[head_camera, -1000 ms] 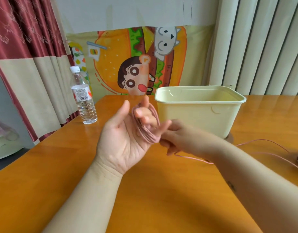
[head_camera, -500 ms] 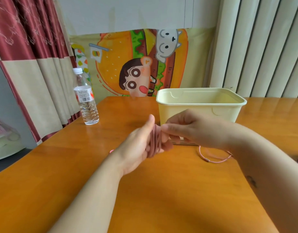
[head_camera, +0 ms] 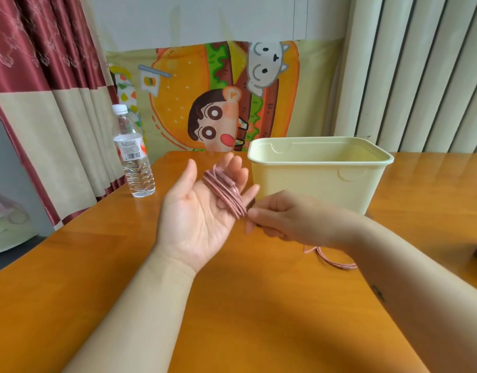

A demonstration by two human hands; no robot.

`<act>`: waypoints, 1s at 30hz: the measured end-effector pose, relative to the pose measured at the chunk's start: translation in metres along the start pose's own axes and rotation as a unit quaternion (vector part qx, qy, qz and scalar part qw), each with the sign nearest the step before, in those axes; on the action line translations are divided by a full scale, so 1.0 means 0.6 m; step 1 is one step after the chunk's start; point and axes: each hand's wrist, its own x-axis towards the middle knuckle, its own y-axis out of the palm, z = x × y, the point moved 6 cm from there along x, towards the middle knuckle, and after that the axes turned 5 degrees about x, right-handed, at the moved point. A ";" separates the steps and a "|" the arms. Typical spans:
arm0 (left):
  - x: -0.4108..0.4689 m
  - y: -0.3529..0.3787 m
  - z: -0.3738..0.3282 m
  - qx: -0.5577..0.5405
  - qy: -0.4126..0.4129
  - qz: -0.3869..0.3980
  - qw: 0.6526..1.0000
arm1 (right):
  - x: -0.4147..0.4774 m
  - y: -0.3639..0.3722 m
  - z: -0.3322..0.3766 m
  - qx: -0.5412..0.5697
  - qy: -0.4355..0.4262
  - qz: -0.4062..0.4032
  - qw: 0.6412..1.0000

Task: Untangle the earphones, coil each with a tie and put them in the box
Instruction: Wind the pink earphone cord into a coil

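Item: pink earphone cable [head_camera: 226, 190], mostly wound round the straight, spread fingers of my left hand [head_camera: 194, 222], palm up, just before the box [head_camera: 320, 184]. My right hand [head_camera: 293, 222] pinches the strand at the coil's lower end; a short tail [head_camera: 332, 259] lies on the table [head_camera: 232, 305]. Outstanding, I judge: last turns, tie, boxing.

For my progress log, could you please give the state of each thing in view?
left hand: palm up, fingers straight.
earphone cable: coiled round those fingers, tail lying on the table, no tie visible.
right hand: pinches the cable beside the coil.
box: upright, lidless.
water bottle: upright, capped.
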 end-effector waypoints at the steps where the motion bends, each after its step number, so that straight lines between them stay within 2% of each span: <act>1: 0.002 -0.008 -0.007 0.069 0.032 -0.042 0.996 | -0.003 0.004 0.004 -0.039 0.001 0.017 0.999; 3: 0.008 -0.021 -0.009 0.206 0.051 -0.076 0.974 | -0.010 0.003 0.017 -0.089 -0.013 0.035 0.995; 5: 0.011 -0.031 -0.002 0.372 0.044 -0.075 0.924 | -0.019 -0.004 0.036 -0.096 -0.038 0.038 0.994; 7: 0.009 -0.035 0.019 0.509 0.010 -0.033 0.860 | -0.026 -0.019 0.052 -0.073 -0.064 0.023 0.995; 8: 0.007 -0.036 0.035 0.536 -0.028 0.002 0.844 | -0.028 -0.030 0.056 -0.066 -0.071 0.000 0.995; 10: -0.005 -0.028 0.065 0.498 -0.126 0.065 0.856 | -0.029 -0.056 0.053 -0.058 -0.071 -0.065 0.994; 13: -0.018 -0.003 0.076 0.337 -0.195 0.112 0.914 | -0.024 -0.073 0.033 -0.036 -0.064 -0.133 0.988; 15: -0.018 0.010 0.066 0.197 -0.187 0.136 0.953 | -0.015 -0.068 0.015 -0.036 -0.052 -0.147 0.987; 17: -0.014 0.019 0.049 0.065 -0.158 0.143 0.975 | -0.005 -0.052 -0.002 -0.023 -0.036 -0.129 0.991; 19: -0.007 0.017 0.033 -0.011 -0.106 0.105 0.989 | 0.003 -0.030 -0.012 -0.021 -0.021 -0.087 0.996; 22: 0.002 -0.002 0.012 0.052 -0.014 -0.018 0.998 | 0.005 -0.003 -0.009 -0.078 0.007 -0.019 0.997; 27: 0.006 -0.009 0.002 0.190 0.039 -0.050 0.980 | -0.021 0.015 0.021 -0.111 0.008 0.103 0.988; 28: 0.007 -0.012 0.004 0.244 0.039 -0.054 0.967 | -0.026 0.014 0.028 -0.114 0.003 0.110 0.987; 30: 0.008 -0.024 0.011 0.405 0.030 -0.043 0.913 | -0.033 0.005 0.046 -0.113 -0.023 0.101 0.988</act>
